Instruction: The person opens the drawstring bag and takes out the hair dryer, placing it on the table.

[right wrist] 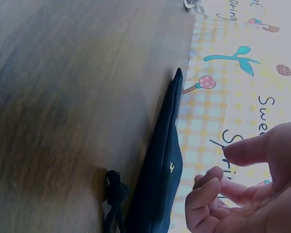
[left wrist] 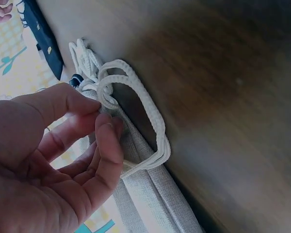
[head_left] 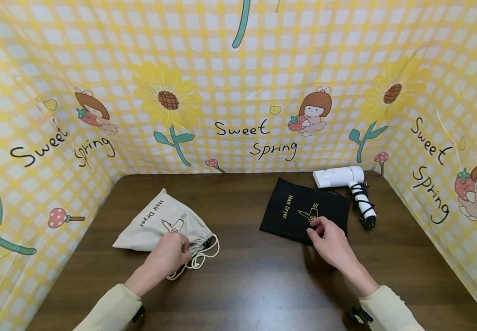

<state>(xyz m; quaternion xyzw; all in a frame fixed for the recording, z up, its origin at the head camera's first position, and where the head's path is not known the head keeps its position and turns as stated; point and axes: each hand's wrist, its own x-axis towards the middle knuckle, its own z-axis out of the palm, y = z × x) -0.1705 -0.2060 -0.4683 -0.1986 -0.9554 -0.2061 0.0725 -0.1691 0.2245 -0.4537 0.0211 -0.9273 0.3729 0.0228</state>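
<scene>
A beige drawstring bag (head_left: 149,230) printed "Hair Dryer" lies on the left of the table, its mouth gathered and its white cord (left wrist: 157,126) looped out in front. Over the near side of that bag is my left hand (head_left: 167,252), fingers loosely bent, with a gap between thumb and fingertips in the left wrist view. A flat black bag (head_left: 281,207) with gold print lies to the right. My right hand (head_left: 332,243) hovers over its near edge, thumb apart from the bent fingers, nothing between them. Dark cord ends (right wrist: 115,191) hang out near the black bag.
A white hair dryer (head_left: 339,177) lies at the back right behind the black bag, its black cable (head_left: 362,202) wound round the handle. Yellow checked cloth (head_left: 238,92) walls in the brown table (head_left: 247,276) at the back and both sides.
</scene>
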